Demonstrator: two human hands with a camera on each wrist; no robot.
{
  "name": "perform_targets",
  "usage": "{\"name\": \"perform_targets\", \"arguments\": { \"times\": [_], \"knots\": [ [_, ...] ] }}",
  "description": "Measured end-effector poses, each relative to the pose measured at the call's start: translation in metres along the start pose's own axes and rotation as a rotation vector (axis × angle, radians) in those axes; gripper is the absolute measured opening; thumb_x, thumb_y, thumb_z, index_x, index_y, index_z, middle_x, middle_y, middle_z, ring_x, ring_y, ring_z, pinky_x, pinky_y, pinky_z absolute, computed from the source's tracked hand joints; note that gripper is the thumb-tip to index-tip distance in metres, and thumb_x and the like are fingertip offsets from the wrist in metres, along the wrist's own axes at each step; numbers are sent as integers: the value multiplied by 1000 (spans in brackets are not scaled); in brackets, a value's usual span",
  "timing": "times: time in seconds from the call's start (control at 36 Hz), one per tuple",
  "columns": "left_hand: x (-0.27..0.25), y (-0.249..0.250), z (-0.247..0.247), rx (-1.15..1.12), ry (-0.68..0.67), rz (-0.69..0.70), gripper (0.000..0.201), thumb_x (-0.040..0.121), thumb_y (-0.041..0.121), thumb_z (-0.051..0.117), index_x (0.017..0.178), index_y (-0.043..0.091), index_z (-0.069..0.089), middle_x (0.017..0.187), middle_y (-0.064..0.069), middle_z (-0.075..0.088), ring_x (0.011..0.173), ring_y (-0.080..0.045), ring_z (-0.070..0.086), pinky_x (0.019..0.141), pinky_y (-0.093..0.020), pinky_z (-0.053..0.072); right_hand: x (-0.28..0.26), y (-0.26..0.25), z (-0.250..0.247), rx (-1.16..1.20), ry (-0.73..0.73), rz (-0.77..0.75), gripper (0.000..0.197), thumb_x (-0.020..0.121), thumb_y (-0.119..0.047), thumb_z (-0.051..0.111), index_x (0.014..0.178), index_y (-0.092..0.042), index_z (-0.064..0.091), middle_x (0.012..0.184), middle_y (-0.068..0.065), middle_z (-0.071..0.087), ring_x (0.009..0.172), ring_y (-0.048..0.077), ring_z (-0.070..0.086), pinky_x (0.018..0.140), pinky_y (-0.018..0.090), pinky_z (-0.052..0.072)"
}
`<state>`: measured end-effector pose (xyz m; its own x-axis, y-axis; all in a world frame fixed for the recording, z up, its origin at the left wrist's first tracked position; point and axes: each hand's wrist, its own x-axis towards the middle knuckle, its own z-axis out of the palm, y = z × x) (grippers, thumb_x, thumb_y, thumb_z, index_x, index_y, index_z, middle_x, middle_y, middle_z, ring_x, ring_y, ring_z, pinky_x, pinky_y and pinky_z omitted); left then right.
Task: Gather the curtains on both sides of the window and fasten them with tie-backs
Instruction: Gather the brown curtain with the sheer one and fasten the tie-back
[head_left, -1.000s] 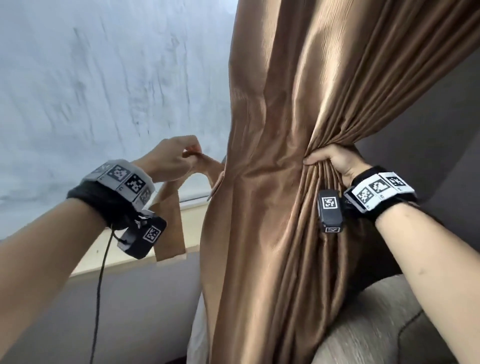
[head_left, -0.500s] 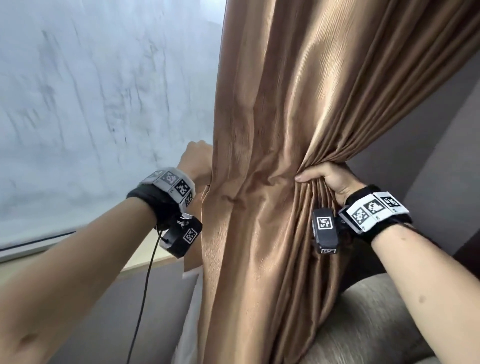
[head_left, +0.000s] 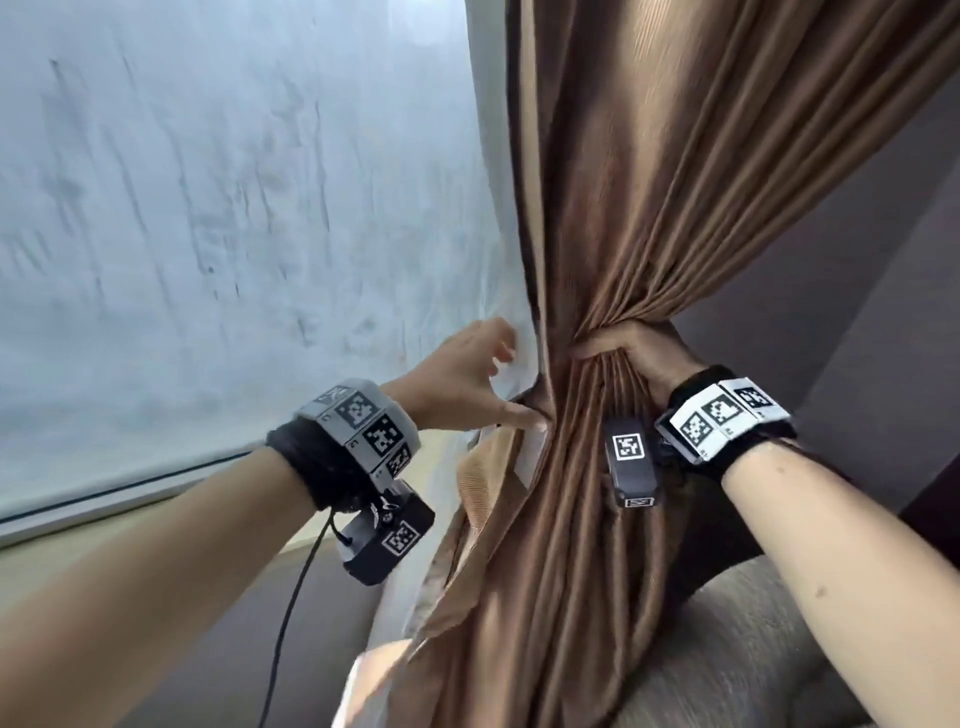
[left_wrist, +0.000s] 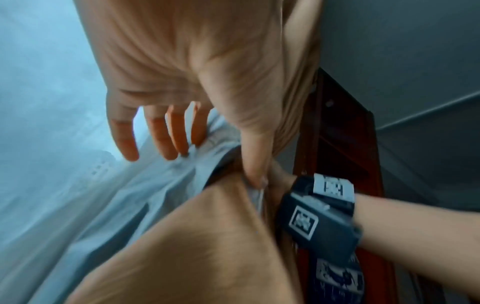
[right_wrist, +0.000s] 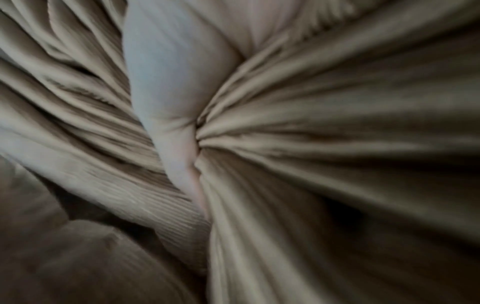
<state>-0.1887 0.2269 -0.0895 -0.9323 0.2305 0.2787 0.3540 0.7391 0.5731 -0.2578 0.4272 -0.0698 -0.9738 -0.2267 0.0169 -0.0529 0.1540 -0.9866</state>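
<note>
A brown ribbed curtain hangs right of the window, pulled into a tight bunch. My right hand grips that bunch at its waist; in the right wrist view only bunched folds show. My left hand is at the curtain's left edge, fingers spread straight over the white sheer lining, thumb tip pressing the brown edge. A tan ribbed flap hangs just under this hand; I cannot tell whether it is the tie-back or the curtain's edge.
Streaked window glass fills the left, with a pale sill below. A grey upholstered seat sits at lower right under a grey wall. A black cable hangs from my left wrist. A dark red wooden frame stands behind the curtain.
The left hand held a brown strip one second ago, slid behind the curtain edge, and now lies spread open there. The right hand kept its grip; the bunch looks tighter.
</note>
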Motion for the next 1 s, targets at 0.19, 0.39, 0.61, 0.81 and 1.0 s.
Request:
{"name": "perform_targets", "arguments": {
  "times": [0.19, 0.39, 0.61, 0.81, 1.0],
  "knots": [
    [29, 3, 31, -39, 247, 36, 66, 61, 44, 88, 103, 15, 45, 105, 0, 49, 97, -18, 50, 77, -26, 38, 2, 6, -7, 3, 23, -55, 62, 37, -15, 82, 98, -11, 72, 91, 2, 76, 84, 22, 72, 87, 42, 56],
    [48, 1, 37, -282, 276, -120, 66, 55, 40, 91, 105, 17, 55, 103, 2, 66, 97, -15, 62, 87, -38, 51, -3, 7, -18, -62, -38, -124, 77, 44, -21, 93, 116, -10, 68, 112, -4, 72, 109, 14, 66, 106, 39, 44],
    [62, -5, 45, -395, 241, -146, 62, 53, 52, 87, 90, 18, 52, 87, 4, 63, 79, -12, 60, 74, -32, 50, 5, 10, -18, -73, -151, -88, 82, 36, -29, 96, 110, -5, 70, 109, 6, 73, 107, 23, 68, 106, 42, 45],
    [73, -16, 36, -318, 14, -145, 84, 36, 59, 92, 98, 15, 55, 88, 4, 65, 84, -15, 64, 84, -47, 56, 15, 12, -20, -114, -111, -69, 53, 45, -17, 89, 96, -9, 74, 101, 6, 75, 98, 24, 70, 102, 44, 49],
    [51, 13, 8, -102, -193, -231, 123, 40, 58, 82, 143, 22, 25, 129, -1, 49, 119, -21, 51, 105, -41, 44, 31, 20, -17, -110, -39, -87, 79, 31, -32, 90, 105, -8, 73, 106, 6, 74, 100, 27, 70, 100, 46, 49]
  ]
}}
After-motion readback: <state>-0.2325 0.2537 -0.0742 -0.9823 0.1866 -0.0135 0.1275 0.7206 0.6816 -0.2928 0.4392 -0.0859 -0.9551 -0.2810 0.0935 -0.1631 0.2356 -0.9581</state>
